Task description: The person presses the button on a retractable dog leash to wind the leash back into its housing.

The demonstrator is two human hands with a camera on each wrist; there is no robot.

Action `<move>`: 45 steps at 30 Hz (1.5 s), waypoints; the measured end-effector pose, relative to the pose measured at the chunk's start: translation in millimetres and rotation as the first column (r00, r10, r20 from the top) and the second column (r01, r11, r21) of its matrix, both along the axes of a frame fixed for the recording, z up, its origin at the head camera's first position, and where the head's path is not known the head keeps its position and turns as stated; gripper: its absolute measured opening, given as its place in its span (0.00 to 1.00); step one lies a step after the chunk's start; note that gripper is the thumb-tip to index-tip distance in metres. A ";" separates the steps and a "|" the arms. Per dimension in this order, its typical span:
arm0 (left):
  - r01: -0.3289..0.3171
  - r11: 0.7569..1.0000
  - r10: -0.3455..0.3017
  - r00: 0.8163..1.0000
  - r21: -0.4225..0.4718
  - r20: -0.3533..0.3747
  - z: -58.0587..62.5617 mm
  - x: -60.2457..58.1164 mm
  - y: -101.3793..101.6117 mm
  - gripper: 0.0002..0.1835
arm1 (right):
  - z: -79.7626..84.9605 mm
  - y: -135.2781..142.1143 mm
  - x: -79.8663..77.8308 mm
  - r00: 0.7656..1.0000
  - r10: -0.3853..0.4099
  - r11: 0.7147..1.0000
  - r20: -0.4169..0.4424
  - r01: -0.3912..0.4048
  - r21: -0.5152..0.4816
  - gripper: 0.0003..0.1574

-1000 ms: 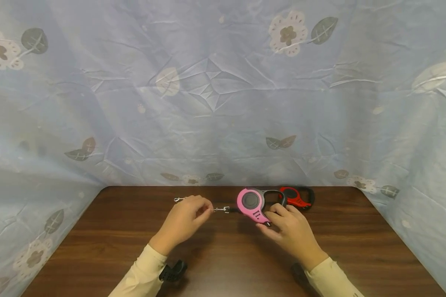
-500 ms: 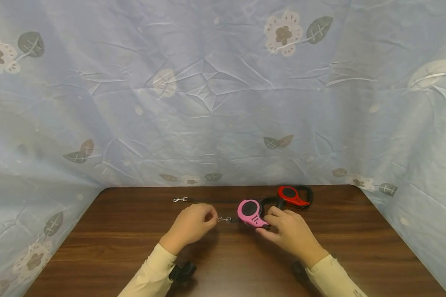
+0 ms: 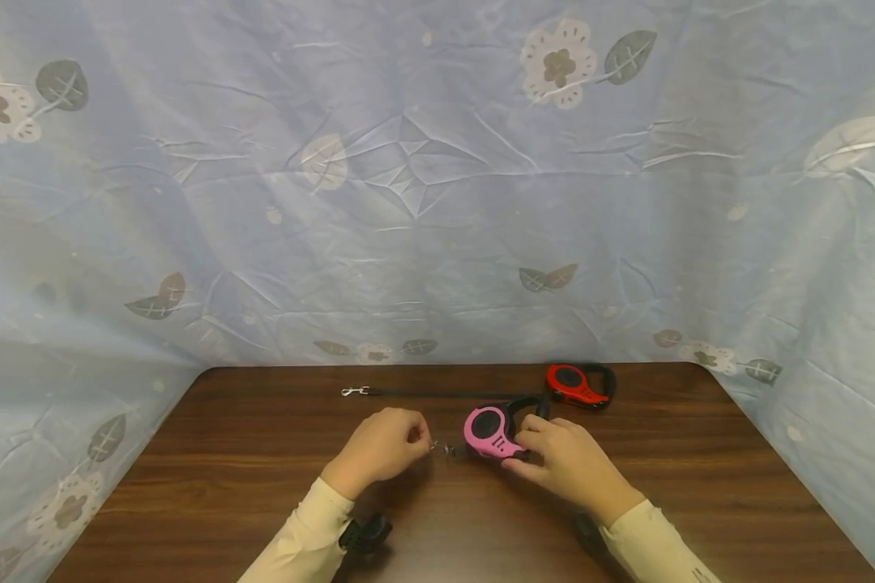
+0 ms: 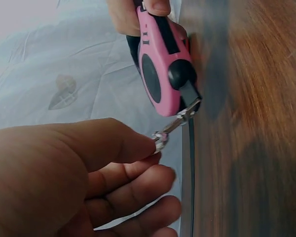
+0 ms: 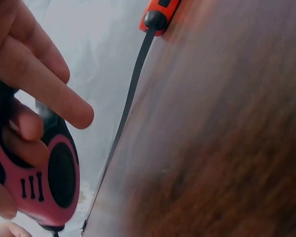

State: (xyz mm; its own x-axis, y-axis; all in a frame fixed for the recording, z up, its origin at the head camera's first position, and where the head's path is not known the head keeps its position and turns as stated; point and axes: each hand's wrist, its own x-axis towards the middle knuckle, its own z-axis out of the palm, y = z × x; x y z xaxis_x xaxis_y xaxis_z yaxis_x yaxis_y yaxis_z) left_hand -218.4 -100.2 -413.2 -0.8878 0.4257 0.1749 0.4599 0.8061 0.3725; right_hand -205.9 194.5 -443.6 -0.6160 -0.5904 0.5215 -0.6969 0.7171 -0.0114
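My right hand [image 3: 572,465] holds a pink and black retractable dog leash [image 3: 487,429] by its handle side, over the middle of the table. To its left, the thumb and forefinger of my left hand [image 3: 382,445] pinch the silver snap hook [image 4: 173,124] of that leash. The hook sits close to the strap outlet, as the left wrist view shows, and the other left fingers are loosely bent. In the right wrist view some right fingers curl at the leash handle while others stretch out past it.
Behind, at the back right, lies a red and black retractable leash [image 3: 570,385]. Its black strap [image 3: 437,395] runs left along the back of the wooden table [image 3: 189,486] to a silver snap hook [image 3: 354,391]. A flowered cloth [image 3: 416,243] hangs behind the table.
Both hands have brought the pink leash nearer the person and lower. The left hand has also shifted right, uncovering the red leash's strap and hook; the red leash stays put.
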 end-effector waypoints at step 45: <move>-0.035 0.999 0.038 0.996 -0.038 0.076 -5.5 0.0 -6.6 0.07 | 7.7 -3.8 10.4 0.936 0.074 0.986 0.345 -0.120 0.116 0.12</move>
State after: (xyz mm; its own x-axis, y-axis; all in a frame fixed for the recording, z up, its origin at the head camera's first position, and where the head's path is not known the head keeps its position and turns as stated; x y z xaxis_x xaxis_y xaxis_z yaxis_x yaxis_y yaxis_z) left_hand -218.3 -106.7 -418.7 -0.9130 0.3976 0.0910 0.4013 0.8355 0.3755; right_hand -195.5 190.7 -435.9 -0.6783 -0.7056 0.2048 -0.7346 0.6574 -0.1680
